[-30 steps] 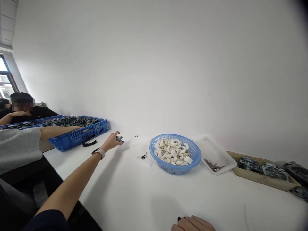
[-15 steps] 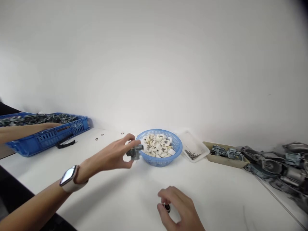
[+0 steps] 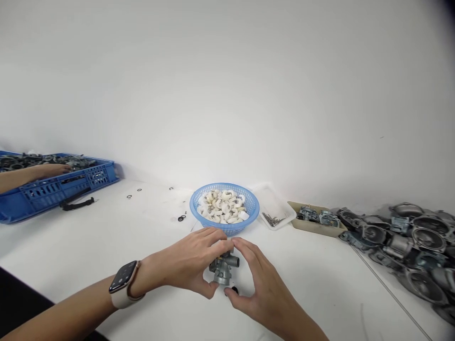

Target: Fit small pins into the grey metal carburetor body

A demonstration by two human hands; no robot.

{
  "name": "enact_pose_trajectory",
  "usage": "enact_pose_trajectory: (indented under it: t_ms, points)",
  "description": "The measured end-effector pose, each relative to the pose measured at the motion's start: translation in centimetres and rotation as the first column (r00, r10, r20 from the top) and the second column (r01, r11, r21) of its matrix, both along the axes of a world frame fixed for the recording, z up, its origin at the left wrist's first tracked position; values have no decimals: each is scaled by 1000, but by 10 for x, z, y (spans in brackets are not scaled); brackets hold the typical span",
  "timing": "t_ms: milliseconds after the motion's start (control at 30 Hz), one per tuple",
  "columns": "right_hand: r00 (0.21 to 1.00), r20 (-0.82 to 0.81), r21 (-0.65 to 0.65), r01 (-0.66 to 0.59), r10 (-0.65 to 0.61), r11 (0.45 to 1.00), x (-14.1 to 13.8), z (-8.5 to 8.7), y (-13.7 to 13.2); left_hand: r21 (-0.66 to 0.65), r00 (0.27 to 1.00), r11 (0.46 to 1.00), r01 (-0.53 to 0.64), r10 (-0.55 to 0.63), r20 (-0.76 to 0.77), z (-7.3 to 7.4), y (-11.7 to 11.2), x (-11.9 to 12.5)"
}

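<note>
My left hand [image 3: 194,258], with a watch [image 3: 123,280] on its wrist, is closed round a small grey metal carburetor body [image 3: 222,274]. The fingers cover its top, and a short tube sticks out to the right. Close on the right, my right hand [image 3: 265,284] is curved, thumb and fingers apart. Its index fingertip meets the left fingers above the carburetor; whether it touches the metal is unclear. A small black round part [image 3: 234,289] shows beside my right thumb tip, partly hidden. Just beyond the hands stands a blue basket [image 3: 194,208] of white curved pieces [image 3: 224,206].
A white tray [image 3: 288,213] holds thin metal pins. Beside it, a beige tray [image 3: 316,228] carries metal bodies. Carburetor-like castings [image 3: 408,246] are heaped at right. Black rings [image 3: 181,218] lie on the table. Another person's hand [image 3: 53,169] reaches into a blue crate [image 3: 103,177].
My left hand has brought the carburetor body down and right, toward my right hand. My right hand has risen and opened wider beside it. The view has shifted slightly.
</note>
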State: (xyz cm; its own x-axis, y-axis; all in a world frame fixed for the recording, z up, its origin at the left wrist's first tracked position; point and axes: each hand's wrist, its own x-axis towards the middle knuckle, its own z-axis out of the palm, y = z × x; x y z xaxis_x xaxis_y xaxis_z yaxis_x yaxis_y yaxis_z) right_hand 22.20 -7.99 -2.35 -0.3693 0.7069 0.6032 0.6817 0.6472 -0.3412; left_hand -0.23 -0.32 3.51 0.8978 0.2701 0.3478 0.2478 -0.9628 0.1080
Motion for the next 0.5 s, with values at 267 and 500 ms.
enact_pose_trajectory:
  t_ms: [267, 500]
  points:
    - [999, -37, -55, -21, 19, 998, -1, 2, 0, -46, 1000, 999, 18, -18, 13, -6, -3, 7]
    - [967, -254, -94, -13, -11, 995, 2, 9, 0, -195, 989, 979, 64, -36, 146, -4, 1, 5]
